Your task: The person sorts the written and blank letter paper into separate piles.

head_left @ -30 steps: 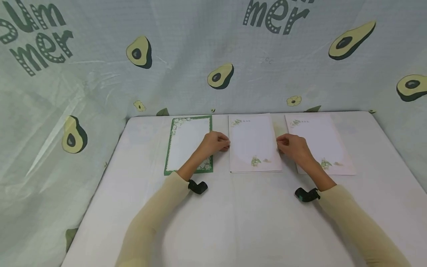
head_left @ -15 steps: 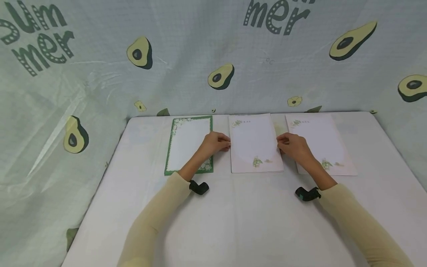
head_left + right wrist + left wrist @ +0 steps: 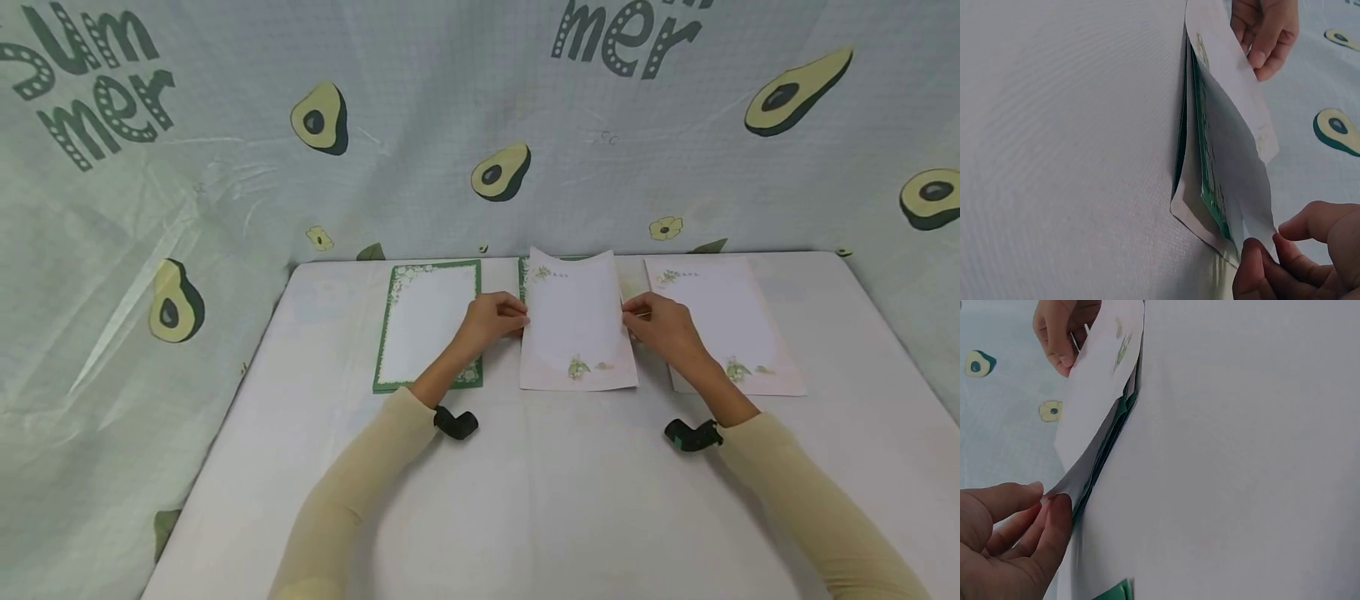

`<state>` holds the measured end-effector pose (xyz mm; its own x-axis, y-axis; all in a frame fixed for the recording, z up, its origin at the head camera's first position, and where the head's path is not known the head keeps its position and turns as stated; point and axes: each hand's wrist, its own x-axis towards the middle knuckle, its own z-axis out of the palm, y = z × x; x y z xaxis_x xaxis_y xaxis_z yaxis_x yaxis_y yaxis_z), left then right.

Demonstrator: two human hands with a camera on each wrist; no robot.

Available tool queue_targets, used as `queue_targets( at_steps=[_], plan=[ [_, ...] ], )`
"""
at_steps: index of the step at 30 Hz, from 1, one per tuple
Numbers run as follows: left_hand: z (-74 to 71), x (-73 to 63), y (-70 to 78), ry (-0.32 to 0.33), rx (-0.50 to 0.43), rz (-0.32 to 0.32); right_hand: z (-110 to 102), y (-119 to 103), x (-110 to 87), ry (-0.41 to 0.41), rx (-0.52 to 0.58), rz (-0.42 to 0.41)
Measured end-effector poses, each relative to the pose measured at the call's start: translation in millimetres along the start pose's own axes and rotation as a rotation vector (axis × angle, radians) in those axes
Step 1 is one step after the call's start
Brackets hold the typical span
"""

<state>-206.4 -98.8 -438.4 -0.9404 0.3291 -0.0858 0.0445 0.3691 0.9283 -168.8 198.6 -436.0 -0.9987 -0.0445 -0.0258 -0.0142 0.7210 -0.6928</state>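
A pale pink sheet of letter paper (image 3: 570, 321) with a small green plant print is lifted off the middle pile, its top edge bowed. My left hand (image 3: 491, 319) pinches its left edge between thumb and fingers, and my right hand (image 3: 660, 327) pinches the right edge. In the right wrist view, the right thumb and fingers (image 3: 1297, 256) grip the sheet's corner area. Beneath it lies a green-bordered sheet (image 3: 1213, 203), with another pale sheet (image 3: 1188, 215) below. Layered green and pale edges (image 3: 1107, 447) also show in the left wrist view.
On the left lies a green-bordered sheet or pile (image 3: 427, 325), partly under my left forearm. A matching pink sheet (image 3: 720, 321) lies on the right, partly covered by my right hand. The white table (image 3: 577, 483) meets an avocado-print cloth (image 3: 420, 192) behind.
The top pink sheet of the middle pile has come up and bent, exposing a green-bordered sheet under it. My left hand has shifted slightly right; the right hand stays nearly in place.
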Motion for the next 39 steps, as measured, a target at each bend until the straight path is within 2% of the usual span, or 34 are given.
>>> queue_targets(
  at_steps=[6,11,20,26,30,39],
  plan=[
    [5.4,0.2,2.8,0.013,-0.043,0.01,-1,0,-0.6,0.012,0.016,-0.01],
    [8.4,-2.2,5.6,0.026,-0.053,0.006,-1,3,-2.7,0.053,0.027,-0.02],
    [11.0,-1.8,4.9,0.083,-0.083,-0.023,-6,7,-5.4,0.083,0.073,0.03],
    [12.9,-0.5,1.1,0.106,-0.148,-0.025,-8,10,-8.2,0.072,0.145,0.094],
    [13.9,-0.6,0.1,0.114,-0.2,-0.02,-9,12,-9.8,0.086,0.192,0.078],
    [17.1,-1.3,5.7,0.109,-0.305,-0.003,-15,13,-12.2,0.134,0.383,0.07]
  ],
)
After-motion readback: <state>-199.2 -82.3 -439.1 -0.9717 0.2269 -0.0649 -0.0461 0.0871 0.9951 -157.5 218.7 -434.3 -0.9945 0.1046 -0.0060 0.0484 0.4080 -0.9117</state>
